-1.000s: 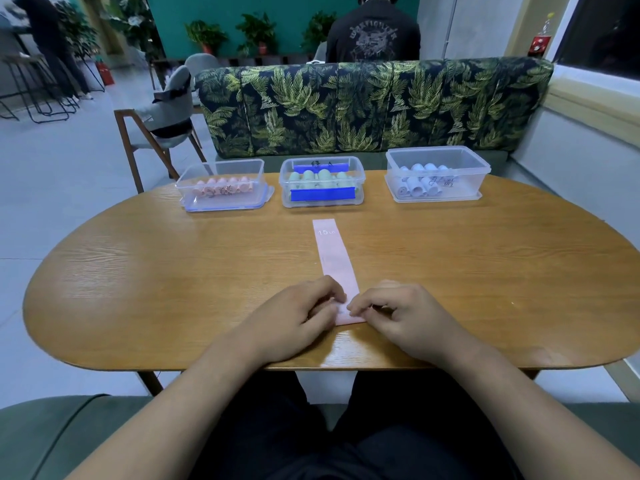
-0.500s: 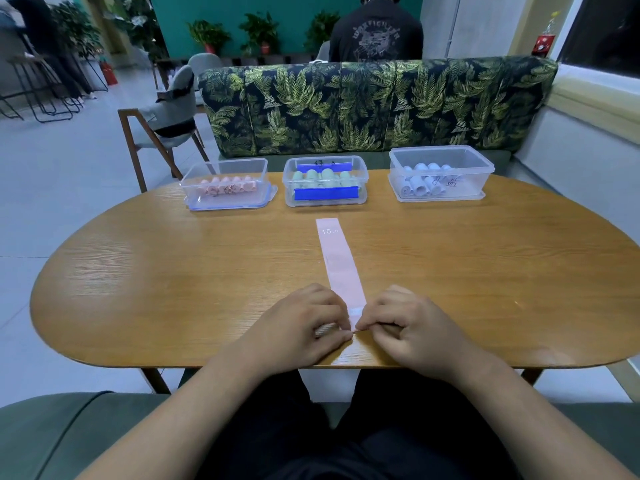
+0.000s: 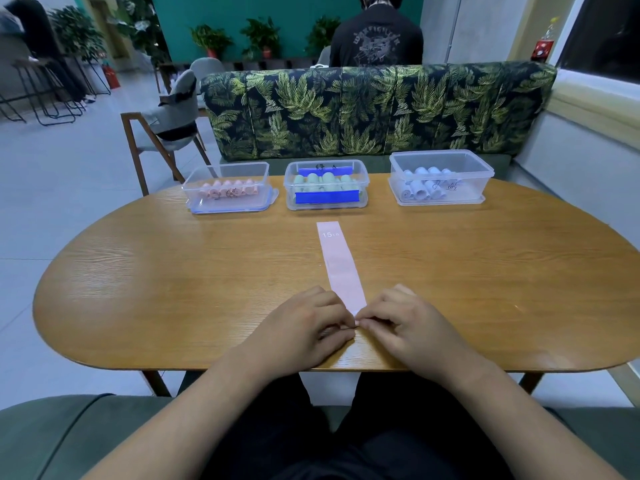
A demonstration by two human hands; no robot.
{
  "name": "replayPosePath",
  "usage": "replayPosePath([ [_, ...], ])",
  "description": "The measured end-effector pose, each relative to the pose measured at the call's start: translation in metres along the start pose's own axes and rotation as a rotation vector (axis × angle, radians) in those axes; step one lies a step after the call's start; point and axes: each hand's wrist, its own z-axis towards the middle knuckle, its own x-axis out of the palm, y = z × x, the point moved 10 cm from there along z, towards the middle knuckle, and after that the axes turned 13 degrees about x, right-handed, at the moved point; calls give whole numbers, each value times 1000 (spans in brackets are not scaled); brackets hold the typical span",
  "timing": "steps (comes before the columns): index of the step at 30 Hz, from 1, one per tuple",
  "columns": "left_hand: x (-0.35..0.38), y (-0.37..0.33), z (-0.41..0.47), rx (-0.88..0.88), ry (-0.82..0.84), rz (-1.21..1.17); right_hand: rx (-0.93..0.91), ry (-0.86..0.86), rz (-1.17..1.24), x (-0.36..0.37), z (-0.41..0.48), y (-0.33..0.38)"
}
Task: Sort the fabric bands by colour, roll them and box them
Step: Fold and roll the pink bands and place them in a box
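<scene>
A pink fabric band [image 3: 338,265] marked "15" lies flat on the wooden table [image 3: 173,289], running away from me. Its near end is curled up between my fingertips. My left hand [image 3: 304,327] and my right hand [image 3: 405,323] meet at that end, and both pinch the small roll there. Three clear boxes stand in a row at the far edge: the left box [image 3: 228,188] holds pink rolls, the middle box [image 3: 325,185] green rolls, the right box [image 3: 440,178] pale blue rolls.
A leaf-patterned sofa back [image 3: 377,109] rises right behind the boxes, with a person [image 3: 375,36] seated beyond it. A wooden chair [image 3: 166,129] stands at the far left. The table's near edge is just below my wrists.
The band's near end has been rolled up a little, so less flat band shows near me. Both hands stayed together at that end.
</scene>
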Motion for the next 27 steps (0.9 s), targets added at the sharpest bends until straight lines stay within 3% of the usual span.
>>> replayPosePath([
  [11,0,14,-1,-123,-36,70,13,-115,-185,-3,-3,4],
  [17,0,5,1,-19,-26,101,66,-124,-226,0,2,1],
  [20,-1,13,-1,-87,-30,118,97,-155,-172,-3,4,0],
  [24,2,19,-2,-159,0,141,-34,-132,-170,0,0,9],
  [27,2,22,-1,-198,8,174,30,-94,-197,4,4,0],
])
